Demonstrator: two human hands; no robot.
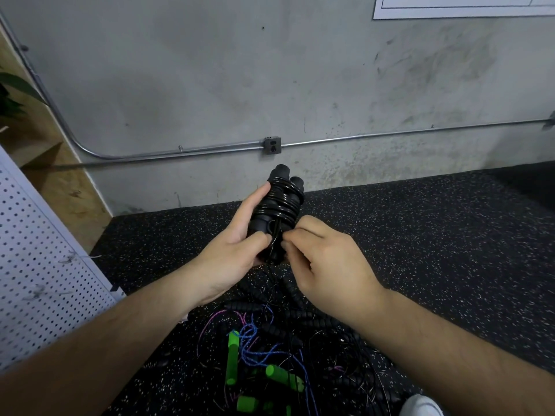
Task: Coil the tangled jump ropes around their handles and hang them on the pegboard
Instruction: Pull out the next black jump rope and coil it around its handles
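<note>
The floor is black rubber matting flecked with white and grey, and it meets a bare grey concrete wall marked with scuffs and dark stains. A metal conduit runs along the wall low down, passes through a small grey outlet box, and bends upward at the left. A white framed panel shows at the top right edge of the wall. To the left a white pegboard leans into view, with a few metal hooks on its face. Behind it is a plywood surface, and the dark leaves of a plant show at the edge.

Held up in front of the wall is a black jump rope, its two foam handles side by side and pointing up, with the glossy cord wound round them in several turns. The left hand grips this bundle, with the fingers wrapped behind it and the thumb on the front. The right hand is curled, its fingertips pinching the cord at the lower part of the bundle.

Below the forearms a tangled pile of ropes lies on the floor: black ribbed handles, thin black, blue and pink cords, and bright green handles. The toe of a white shoe shows at the bottom right.
</note>
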